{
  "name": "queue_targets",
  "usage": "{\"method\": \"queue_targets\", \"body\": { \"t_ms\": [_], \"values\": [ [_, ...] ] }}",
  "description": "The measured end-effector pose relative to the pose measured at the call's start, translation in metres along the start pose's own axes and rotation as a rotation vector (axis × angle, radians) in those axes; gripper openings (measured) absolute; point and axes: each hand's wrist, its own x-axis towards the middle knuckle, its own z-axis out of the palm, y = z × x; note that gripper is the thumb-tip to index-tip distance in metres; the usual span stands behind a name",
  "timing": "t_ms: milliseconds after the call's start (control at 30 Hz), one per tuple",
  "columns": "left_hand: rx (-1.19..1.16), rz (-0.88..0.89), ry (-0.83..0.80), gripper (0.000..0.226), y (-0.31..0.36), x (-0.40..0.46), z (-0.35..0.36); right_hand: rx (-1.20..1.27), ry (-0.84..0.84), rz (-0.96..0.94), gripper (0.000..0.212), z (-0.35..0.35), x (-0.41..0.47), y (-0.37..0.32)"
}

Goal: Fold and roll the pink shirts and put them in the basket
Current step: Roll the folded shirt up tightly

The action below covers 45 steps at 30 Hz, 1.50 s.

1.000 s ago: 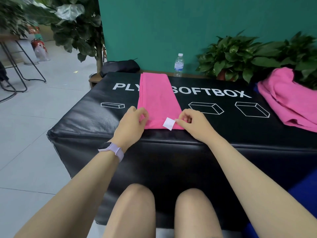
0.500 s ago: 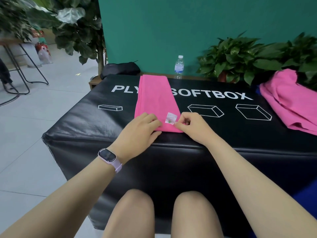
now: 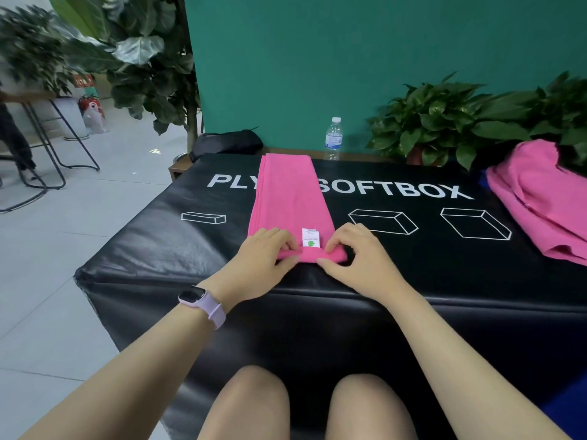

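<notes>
Pink shirt [image 3: 287,198]: folded into a long narrow strip, lying on the black soft box [image 3: 152,246]; its far end reaches the back edge, its near end sits just in front of the person's hands.
Long axis: runs straight away from the person, near edge to far edge, so a roll started at the near end would travel forward, away from the body.
Rolled part: the near end is already turned over into a short first lip; the rest of the strip lies flat beyond it.
White label [image 3: 310,238]: lies on top of the strip just past the lip, between the two hands.
Left hand [image 3: 263,258]: on the left corner of the near end, fingers curled over the lip and thumb under it, pinching the fabric.
Right hand [image 3: 355,257]: on the right corner, fingertips bent down onto the lip and thumb along the near side, holding the fabric the same way.
Which hand is nearer: neither; they sit level, one at each corner, the strip's width between them.
What the move turns on: as I judge it, both hands must push forward evenly along the axis, or the roll will skew into a cone.
Other pink shirts [image 3: 536,198]: a loose heap at the right end of the box, well apart from the hands.
Basket: not in view.
Behind the box: a water bottle [image 3: 333,138] and leafy plants [image 3: 444,122] against the green wall.
</notes>
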Motion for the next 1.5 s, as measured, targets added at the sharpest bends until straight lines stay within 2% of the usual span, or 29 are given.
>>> {"method": "queue_targets", "body": {
  "t_ms": [67, 233, 367, 467, 633, 767, 833, 933, 1033, 1100, 1200, 1233, 1300, 1367, 1433, 1500],
  "values": [
    [-0.065, -0.026, -0.052, 0.021, -0.001, 0.001, -0.004, -0.050, -0.033, 0.011, 0.023, 0.001, -0.001, -0.001],
    [-0.038, -0.044, -0.061, 0.013, 0.003, 0.014, -0.006, -0.082, 0.050, -0.036, 0.020, 0.001, -0.001, 0.000],
    [0.416, 0.006, -0.003, 0.013, 0.010, 0.020, 0.008, -0.087, 0.035, -0.006, 0.022, 0.005, 0.002, 0.003],
    [0.565, -0.032, -0.022, 0.011, 0.015, 0.027, 0.011, -0.047, -0.037, 0.095, 0.027, 0.007, 0.010, 0.005],
    [0.356, -0.135, -0.144, 0.025, 0.005, 0.041, 0.005, -0.112, -0.081, 0.300, 0.047, 0.012, 0.028, 0.001],
    [0.129, -0.165, -0.102, 0.016, 0.003, 0.035, 0.004, -0.221, -0.076, 0.338, 0.041, 0.016, 0.030, 0.001],
    [0.244, -0.162, -0.024, 0.013, 0.010, 0.026, 0.007, -0.237, -0.062, 0.336, 0.032, 0.018, 0.029, 0.001],
    [0.547, -0.141, 0.146, 0.032, 0.030, 0.014, 0.014, -0.295, -0.057, 0.300, 0.026, 0.019, 0.029, 0.001],
    [0.691, -0.001, 0.166, 0.038, 0.042, 0.012, 0.017, -0.285, -0.051, 0.305, 0.026, 0.020, 0.029, 0.000],
    [0.635, -0.010, 0.138, 0.037, 0.038, 0.013, 0.017, -0.273, -0.052, 0.321, 0.026, 0.019, 0.028, -0.001],
    [0.488, -0.066, 0.124, 0.011, 0.030, 0.012, 0.008, -0.305, -0.052, 0.312, 0.025, 0.019, 0.029, -0.004],
    [0.447, -0.064, 0.127, 0.008, 0.027, 0.012, 0.007, -0.366, -0.046, 0.288, 0.023, 0.020, 0.031, -0.007],
    [0.409, -0.065, 0.129, 0.021, 0.024, 0.013, 0.009, -0.552, -0.005, 0.200, 0.014, 0.027, 0.036, -0.016],
    [0.383, -0.081, 0.144, 0.022, 0.023, 0.017, 0.014, -0.638, 0.031, 0.160, 0.016, 0.033, 0.037, -0.028],
    [0.372, -0.085, 0.140, 0.023, 0.022, 0.023, 0.015, -0.601, 0.033, 0.146, 0.018, 0.034, 0.035, -0.035],
    [0.318, -0.077, 0.115, 0.026, 0.020, 0.026, 0.012, -0.527, 0.056, 0.177, 0.008, 0.029, 0.030, -0.038]
  ]
}}
